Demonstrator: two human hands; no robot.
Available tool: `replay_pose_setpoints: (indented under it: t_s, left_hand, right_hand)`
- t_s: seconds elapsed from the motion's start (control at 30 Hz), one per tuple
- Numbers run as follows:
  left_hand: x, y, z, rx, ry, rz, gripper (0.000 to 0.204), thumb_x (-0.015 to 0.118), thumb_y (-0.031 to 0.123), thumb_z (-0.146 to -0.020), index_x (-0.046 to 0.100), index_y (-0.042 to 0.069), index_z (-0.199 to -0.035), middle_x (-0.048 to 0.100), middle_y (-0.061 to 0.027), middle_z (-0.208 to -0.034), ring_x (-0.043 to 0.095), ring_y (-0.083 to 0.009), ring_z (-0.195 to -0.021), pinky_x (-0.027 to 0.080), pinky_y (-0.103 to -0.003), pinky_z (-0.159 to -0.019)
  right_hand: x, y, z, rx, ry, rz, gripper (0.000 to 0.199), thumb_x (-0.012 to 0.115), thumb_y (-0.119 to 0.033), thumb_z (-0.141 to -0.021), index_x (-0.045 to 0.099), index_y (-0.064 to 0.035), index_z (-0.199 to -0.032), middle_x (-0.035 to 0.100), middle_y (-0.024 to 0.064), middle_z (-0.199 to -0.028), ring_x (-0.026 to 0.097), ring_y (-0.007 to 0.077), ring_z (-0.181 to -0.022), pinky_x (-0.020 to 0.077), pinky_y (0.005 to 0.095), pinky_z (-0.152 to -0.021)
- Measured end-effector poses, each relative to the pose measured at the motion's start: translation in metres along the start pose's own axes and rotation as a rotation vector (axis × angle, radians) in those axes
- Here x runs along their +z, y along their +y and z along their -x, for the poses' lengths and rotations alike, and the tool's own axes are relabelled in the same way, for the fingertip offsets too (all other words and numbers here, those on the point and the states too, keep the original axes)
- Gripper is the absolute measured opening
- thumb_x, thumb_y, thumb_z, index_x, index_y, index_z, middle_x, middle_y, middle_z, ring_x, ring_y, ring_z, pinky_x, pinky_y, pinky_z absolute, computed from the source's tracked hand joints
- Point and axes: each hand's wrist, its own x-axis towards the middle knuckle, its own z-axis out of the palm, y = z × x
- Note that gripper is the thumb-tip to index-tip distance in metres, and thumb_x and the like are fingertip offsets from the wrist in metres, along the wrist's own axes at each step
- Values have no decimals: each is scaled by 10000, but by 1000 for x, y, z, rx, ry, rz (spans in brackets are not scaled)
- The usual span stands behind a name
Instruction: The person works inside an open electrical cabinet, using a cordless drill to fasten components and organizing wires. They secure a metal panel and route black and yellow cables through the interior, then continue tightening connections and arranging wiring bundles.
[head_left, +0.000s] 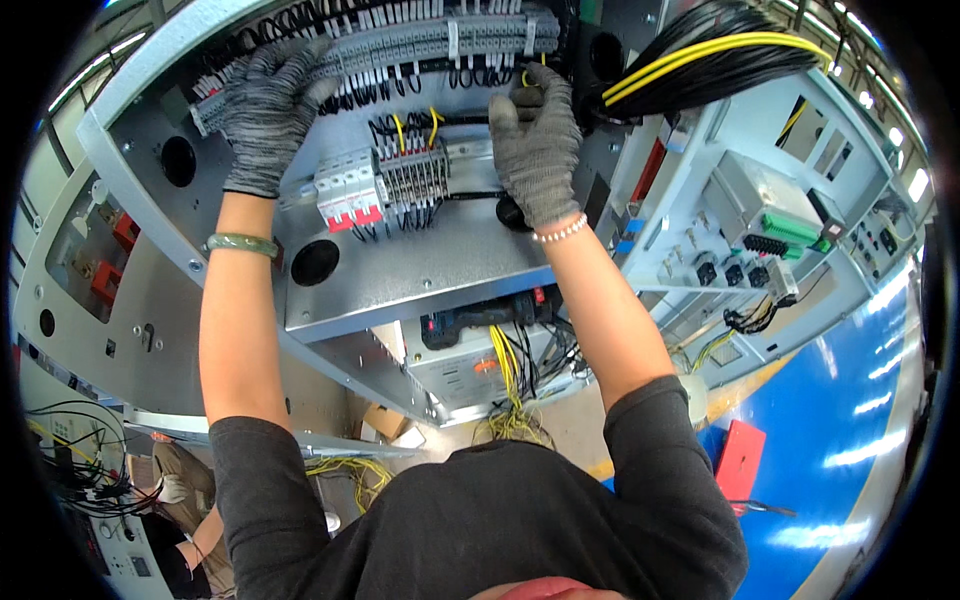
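My left hand (270,118), in a grey knit glove, lies with fingers spread on the left part of a long row of grey terminal blocks (400,48). My right hand (540,150), gloved alike, is raised under the row's right end. Its fingers are curled, the index finger reaching up beside a short yellow wire (527,76); what is between the fingers is hidden. Black wires with white marker sleeves run along the row. Between and below my hands sit white circuit breakers (348,190) with red levers, and a smaller terminal group (412,172) with black and yellow wires.
A thick bundle of black and yellow wires (700,70) hangs at the upper right. Below the metal panel lies a blue-black power tool (470,322) on a grey box. An open cabinet door (690,240) carries devices at right. Another person (185,490) works at lower left.
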Motion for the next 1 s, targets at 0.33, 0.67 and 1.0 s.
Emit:
replay_pose_setpoints:
  t_s: [0.33, 0.67, 1.0]
  left_hand:
    - [-8, 5, 1, 31, 80, -33, 449, 734, 376, -784, 660, 270, -1214, 637, -26, -1189, 571, -235, -1118, 446, -409, -979]
    - [1, 18, 2, -107, -49, -49, 440, 643, 437, -857, 628, 286, -1270, 612, 19, -1283, 530, -206, -1216, 338, -447, -1114]
    - [-5, 18, 5, -107, -37, 41, 451, 669, 412, -838, 635, 290, -1271, 630, -1, -1226, 544, -222, -1173, 358, -429, -1094]
  right_hand:
    - [0, -22, -32, -384, -190, 719, 847, 707, -199, -769, 290, 89, -1448, 242, 311, -1528, 237, 440, -1434, 236, 454, -1184]
    - [-14, -26, -40, -377, -283, 647, 930, 737, -221, -755, 238, 93, -1475, 158, 315, -1557, 194, 448, -1448, 199, 423, -1201]
    - [-28, -42, -32, -321, -376, 565, 899, 740, -226, -767, 270, 67, -1474, 212, 336, -1532, 246, 453, -1430, 265, 441, -1170]
